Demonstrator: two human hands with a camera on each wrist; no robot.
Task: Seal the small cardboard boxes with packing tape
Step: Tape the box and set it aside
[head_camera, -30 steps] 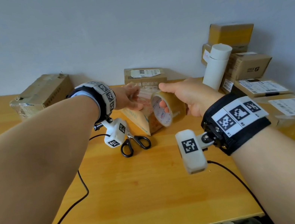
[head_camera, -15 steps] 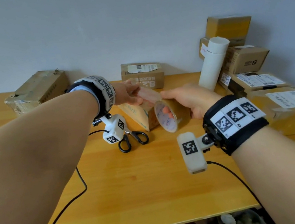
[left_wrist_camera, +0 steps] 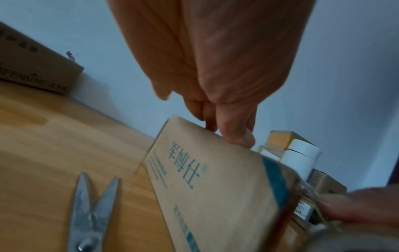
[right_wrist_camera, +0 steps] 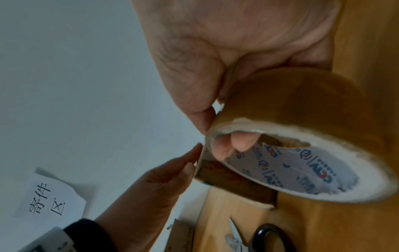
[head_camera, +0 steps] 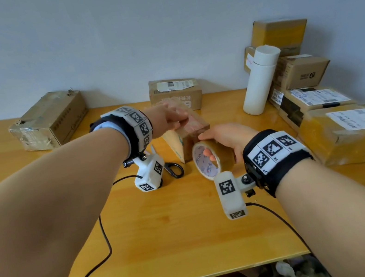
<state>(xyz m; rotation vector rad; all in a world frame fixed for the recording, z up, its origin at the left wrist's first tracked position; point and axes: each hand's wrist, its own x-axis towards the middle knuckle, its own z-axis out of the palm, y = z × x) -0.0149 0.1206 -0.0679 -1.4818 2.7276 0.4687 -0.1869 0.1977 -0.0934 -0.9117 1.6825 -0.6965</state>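
The small cardboard box [head_camera: 185, 135] stands at centre frame on the wooden surface [head_camera: 169, 238], plain brown with teal printed characters on its side panel and glossy brown tape across its top. The left hand [head_camera: 169, 119] rests on the box top, its fingers [left_wrist_camera: 235, 134] curled over the upper edge and holding it. The right hand [head_camera: 227, 137] grips the packing tape roll [head_camera: 214, 158] just beside the box's near right corner; its fingers [right_wrist_camera: 235, 145] hook through the white printed core, thumb on the outer brown winding. Scissors [head_camera: 173, 169] lie on the surface left of the roll
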